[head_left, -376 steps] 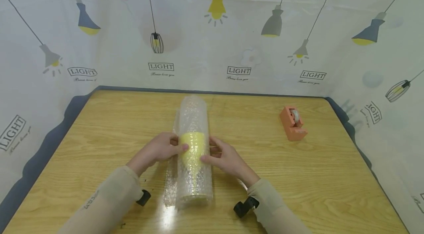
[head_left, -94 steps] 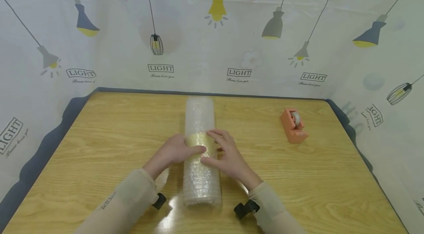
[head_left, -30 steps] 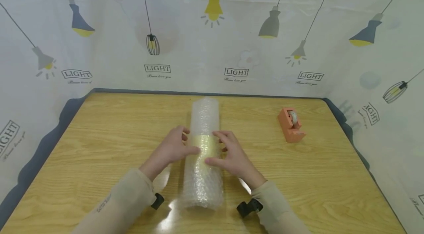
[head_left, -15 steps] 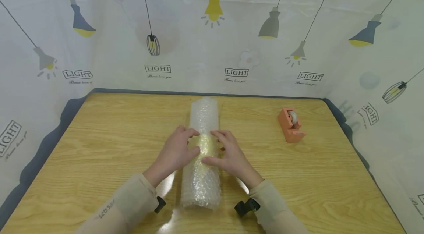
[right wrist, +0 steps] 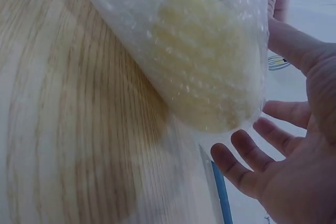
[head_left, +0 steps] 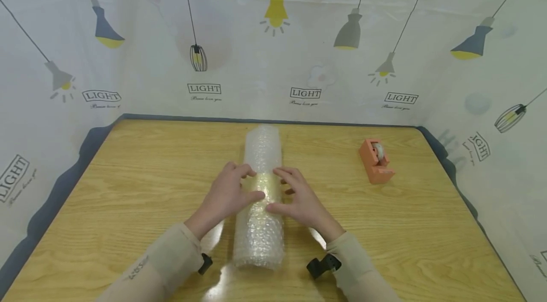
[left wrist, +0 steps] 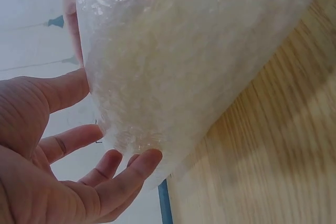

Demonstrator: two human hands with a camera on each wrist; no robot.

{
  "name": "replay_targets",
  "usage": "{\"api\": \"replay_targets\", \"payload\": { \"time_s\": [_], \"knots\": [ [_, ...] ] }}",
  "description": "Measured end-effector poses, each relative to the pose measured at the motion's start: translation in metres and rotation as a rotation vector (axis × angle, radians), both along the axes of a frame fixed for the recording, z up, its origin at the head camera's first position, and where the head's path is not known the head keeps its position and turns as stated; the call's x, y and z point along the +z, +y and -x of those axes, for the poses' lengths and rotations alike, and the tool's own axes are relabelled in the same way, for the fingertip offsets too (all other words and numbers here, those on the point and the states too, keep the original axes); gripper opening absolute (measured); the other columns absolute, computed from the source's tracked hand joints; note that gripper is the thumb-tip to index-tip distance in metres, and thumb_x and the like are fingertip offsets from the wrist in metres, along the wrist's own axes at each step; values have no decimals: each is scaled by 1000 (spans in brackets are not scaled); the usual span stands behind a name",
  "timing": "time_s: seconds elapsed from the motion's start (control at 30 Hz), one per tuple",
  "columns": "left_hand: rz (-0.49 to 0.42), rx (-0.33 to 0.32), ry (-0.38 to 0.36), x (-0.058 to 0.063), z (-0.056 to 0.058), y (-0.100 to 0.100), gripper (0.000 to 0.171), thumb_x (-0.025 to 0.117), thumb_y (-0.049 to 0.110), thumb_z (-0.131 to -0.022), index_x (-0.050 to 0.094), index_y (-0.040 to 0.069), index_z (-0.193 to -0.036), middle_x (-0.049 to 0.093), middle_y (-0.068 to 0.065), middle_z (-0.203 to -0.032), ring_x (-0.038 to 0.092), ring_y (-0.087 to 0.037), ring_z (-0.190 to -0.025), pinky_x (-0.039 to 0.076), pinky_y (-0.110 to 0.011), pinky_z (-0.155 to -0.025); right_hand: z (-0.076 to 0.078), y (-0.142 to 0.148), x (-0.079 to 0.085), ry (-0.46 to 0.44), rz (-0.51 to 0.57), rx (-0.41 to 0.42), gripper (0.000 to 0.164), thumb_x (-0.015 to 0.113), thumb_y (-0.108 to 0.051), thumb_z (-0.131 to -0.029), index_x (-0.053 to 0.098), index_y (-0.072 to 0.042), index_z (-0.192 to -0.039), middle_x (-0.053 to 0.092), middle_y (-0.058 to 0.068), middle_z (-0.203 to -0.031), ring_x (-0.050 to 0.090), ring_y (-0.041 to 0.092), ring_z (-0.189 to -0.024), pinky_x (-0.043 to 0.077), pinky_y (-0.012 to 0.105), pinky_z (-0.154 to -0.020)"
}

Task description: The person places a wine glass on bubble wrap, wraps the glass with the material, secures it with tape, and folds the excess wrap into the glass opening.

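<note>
A roll of bubble wrap lies lengthwise on the table between my two hands. A yellow object shows through the clear layers at its middle; its kind is hidden by the wrap. My left hand is at the roll's left side, thumb and index fingertips on its upper surface. At the right side is my right hand, with its thumb and fingertips touching the wrap. In the right wrist view its fingers are spread along the roll. The left fingers are loosely bent in the left wrist view.
An orange tape dispenser with a roll of clear tape stands toward the back right of the wooden table. A cloth printed with lamps hangs behind the table and at both sides.
The flap of wrap seen earlier on the left is now wound round the roll, and the yellow looks paler. Within the last second, my left fingertips have moved right onto the roll's top.
</note>
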State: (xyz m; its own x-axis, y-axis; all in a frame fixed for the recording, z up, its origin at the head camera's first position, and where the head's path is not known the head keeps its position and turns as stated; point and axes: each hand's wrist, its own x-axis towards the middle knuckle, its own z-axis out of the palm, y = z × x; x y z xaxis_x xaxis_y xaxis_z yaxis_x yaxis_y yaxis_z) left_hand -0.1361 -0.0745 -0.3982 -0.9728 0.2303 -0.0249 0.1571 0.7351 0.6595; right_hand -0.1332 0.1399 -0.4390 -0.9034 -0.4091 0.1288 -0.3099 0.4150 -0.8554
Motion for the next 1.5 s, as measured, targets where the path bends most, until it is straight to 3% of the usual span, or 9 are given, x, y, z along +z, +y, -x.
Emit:
{"api": "replay_targets", "payload": {
  "time_s": [0.4,0.63,0.93,1.27,1.5],
  "knots": [
    [-78,-30,-97,-6,8,-13,52,87,31,-84,66,10,-126,56,-17,-125,66,-34,-104,62,-40,-80,5,15,-7,-10,67,137,96,91,-12,-77,39,-5,-158,35,12,-161,47,37,-133,49,57,-105],
    [-189,-44,-126,-11,11,-20,49,88,26,-83,66,10,-124,57,-18,-127,68,-37,-106,62,-41,-82,6,17,-8,-10,94,174,99,92,-13,-77,37,-7,-159,34,12,-162,47,36,-134,49,59,-105],
    [-293,-32,-187,-17,12,-25,49,89,26,-82,66,11,-122,57,-17,-129,66,-37,-109,63,-42,-82,7,14,-10,12,128,172,101,92,-5,-73,38,-3,-158,35,14,-161,48,36,-133,47,56,-109],
    [-386,-28,-259,-23,10,-24,48,87,24,-84,62,10,-123,59,-18,-132,66,-37,-115,61,-46,-89,5,16,-5,66,36,136,102,94,-13,-72,40,-5,-157,36,12,-162,50,33,-131,49,55,-105],
    [-464,-85,-302,-28,11,-26,47,83,13,-87,56,3,-125,55,-24,-134,63,-43,-118,60,-47,-92,4,16,-1,103,-11,147,101,95,-19,-73,41,-5,-157,36,11,-162,42,30,-138,49,50,-104]
  ]
}}
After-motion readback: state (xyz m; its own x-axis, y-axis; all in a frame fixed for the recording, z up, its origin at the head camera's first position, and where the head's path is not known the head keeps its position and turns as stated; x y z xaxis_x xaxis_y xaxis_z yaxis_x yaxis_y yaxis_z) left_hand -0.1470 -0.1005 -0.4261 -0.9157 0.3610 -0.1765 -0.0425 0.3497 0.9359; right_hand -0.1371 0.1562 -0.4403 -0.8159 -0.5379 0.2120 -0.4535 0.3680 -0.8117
